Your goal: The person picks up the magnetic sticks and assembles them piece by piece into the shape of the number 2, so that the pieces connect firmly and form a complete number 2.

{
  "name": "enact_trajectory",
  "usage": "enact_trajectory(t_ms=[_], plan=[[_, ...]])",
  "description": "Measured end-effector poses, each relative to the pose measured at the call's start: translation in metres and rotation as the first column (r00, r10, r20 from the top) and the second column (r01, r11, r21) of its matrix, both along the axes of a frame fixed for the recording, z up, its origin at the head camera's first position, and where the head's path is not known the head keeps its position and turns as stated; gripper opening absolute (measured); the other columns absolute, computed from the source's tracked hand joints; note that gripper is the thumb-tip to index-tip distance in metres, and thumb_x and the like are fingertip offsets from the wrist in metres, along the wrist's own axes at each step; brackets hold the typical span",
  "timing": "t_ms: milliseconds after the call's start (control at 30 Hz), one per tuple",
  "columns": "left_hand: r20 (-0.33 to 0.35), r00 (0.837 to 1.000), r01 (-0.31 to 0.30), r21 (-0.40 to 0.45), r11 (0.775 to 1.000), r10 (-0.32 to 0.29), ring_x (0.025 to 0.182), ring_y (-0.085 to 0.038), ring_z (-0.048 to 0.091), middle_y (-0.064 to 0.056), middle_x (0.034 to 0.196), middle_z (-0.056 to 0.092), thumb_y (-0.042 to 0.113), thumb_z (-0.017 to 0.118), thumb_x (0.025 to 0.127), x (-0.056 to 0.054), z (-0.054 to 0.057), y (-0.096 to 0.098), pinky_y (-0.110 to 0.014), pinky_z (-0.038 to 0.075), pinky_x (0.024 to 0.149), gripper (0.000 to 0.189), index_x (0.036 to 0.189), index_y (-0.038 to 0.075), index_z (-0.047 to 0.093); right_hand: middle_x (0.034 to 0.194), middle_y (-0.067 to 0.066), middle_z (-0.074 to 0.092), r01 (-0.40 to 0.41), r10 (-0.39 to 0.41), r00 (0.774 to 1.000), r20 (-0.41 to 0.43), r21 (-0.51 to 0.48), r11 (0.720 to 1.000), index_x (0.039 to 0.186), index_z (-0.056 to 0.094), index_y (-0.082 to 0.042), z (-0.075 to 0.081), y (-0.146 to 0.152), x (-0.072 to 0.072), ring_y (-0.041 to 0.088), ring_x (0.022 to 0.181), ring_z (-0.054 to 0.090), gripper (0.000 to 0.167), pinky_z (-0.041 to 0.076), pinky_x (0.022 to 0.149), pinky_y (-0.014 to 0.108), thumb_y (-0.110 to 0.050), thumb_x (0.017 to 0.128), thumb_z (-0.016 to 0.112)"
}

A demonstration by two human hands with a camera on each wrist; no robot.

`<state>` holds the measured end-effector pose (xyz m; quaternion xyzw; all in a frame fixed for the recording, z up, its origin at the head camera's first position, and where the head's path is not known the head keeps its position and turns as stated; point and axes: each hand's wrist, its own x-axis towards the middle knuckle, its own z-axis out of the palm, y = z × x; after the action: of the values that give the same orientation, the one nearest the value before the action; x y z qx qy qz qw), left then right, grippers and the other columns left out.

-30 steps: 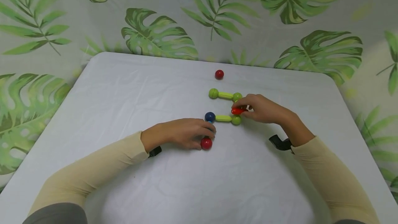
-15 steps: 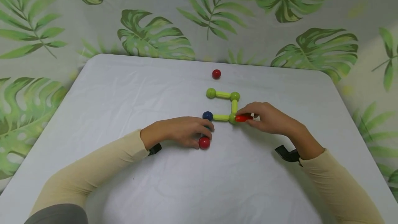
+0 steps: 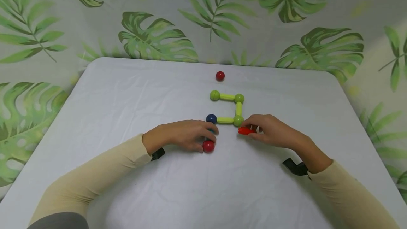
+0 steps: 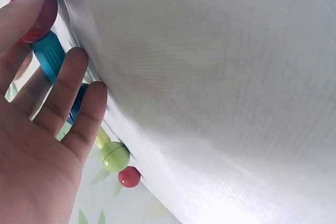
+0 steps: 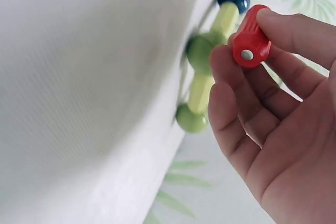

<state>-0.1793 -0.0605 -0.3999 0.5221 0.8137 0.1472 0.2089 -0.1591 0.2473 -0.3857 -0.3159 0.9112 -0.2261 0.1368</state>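
Note:
My left hand (image 3: 190,135) holds a red ball (image 3: 208,146), its thumb lying on the ball in the left wrist view. A teal magnetic stick (image 4: 49,56) runs from that ball to a dark blue ball (image 3: 211,118), partly hidden behind the fingers. Between thumb and fingertips, my right hand (image 3: 268,130) pinches a red magnetic stick (image 5: 252,40); a silver magnet shows at its end. This stick is just nearer than the corner green ball (image 3: 238,120). From the blue ball, a yellow-green stick (image 3: 225,120) leads to that corner ball.
Another yellow-green stick (image 3: 239,109) goes back from the corner to a second green ball (image 3: 239,98). A third stick (image 3: 227,97) joins it to a green ball (image 3: 214,95) on the left. Behind these, a loose red ball (image 3: 220,76) lies on the white table (image 3: 143,91).
My right hand has brought the red stick toward the near side, from beside the right-hand green stick, past the corner ball. The left hand stays at the red ball.

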Motion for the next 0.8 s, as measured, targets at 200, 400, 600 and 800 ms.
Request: enact_trajectory(t_ms=[200, 400, 600, 800], plan=[[0.012, 1.0, 0.0, 0.028, 1.0, 0.0, 0.131, -0.021, 0.051, -0.004, 0.144, 0.05, 0.018, 0.073, 0.088, -0.001, -0.001, -0.003, -0.037, 0.043, 0.112, 0.034, 0.122, 0.02, 0.068, 0.104, -0.007, 0.068, -0.033, 0.036, 0.997, 0.075, -0.043, 0.999, 0.116, 0.068, -0.018, -0.009, -0.008, 0.012, 0.01, 0.094, 0.059, 0.029, 0.055, 0.081, 0.028, -0.011, 0.089, 0.073], [-0.002, 1.0, 0.004, 0.043, 0.999, -0.004, 0.134, -0.023, 0.049, -0.005, 0.146, 0.049, 0.019, 0.073, 0.09, 0.0, -0.002, -0.004, -0.037, 0.041, 0.114, 0.034, 0.123, 0.02, 0.068, 0.107, -0.005, 0.069, -0.064, 0.074, 0.988, 0.132, -0.074, 0.995, 0.114, 0.068, -0.016, -0.017, -0.018, 0.021, 0.01, 0.095, 0.06, 0.026, 0.055, 0.083, 0.025, -0.014, 0.088, 0.074], [-0.003, 1.0, -0.003, 0.053, 0.999, 0.003, 0.135, -0.022, 0.048, -0.005, 0.144, 0.051, 0.018, 0.073, 0.089, 0.0, -0.002, -0.004, -0.037, 0.041, 0.115, 0.034, 0.123, 0.017, 0.067, 0.103, -0.003, 0.07, -0.049, 0.062, 0.987, 0.15, -0.09, 0.995, 0.11, 0.07, -0.013, -0.017, -0.023, 0.023, 0.01, 0.092, 0.06, 0.022, 0.054, 0.081, 0.024, -0.016, 0.088, 0.074], [0.003, 1.0, -0.01, 0.066, 0.998, 0.01, 0.134, -0.022, 0.048, -0.005, 0.144, 0.051, 0.018, 0.074, 0.089, 0.0, -0.004, -0.005, -0.038, 0.041, 0.115, 0.033, 0.121, 0.018, 0.067, 0.102, -0.005, 0.07, -0.053, 0.067, 0.985, 0.158, -0.091, 0.994, 0.111, 0.071, -0.015, -0.018, -0.028, 0.021, 0.008, 0.089, 0.058, 0.024, 0.054, 0.079, 0.024, -0.016, 0.087, 0.075]])
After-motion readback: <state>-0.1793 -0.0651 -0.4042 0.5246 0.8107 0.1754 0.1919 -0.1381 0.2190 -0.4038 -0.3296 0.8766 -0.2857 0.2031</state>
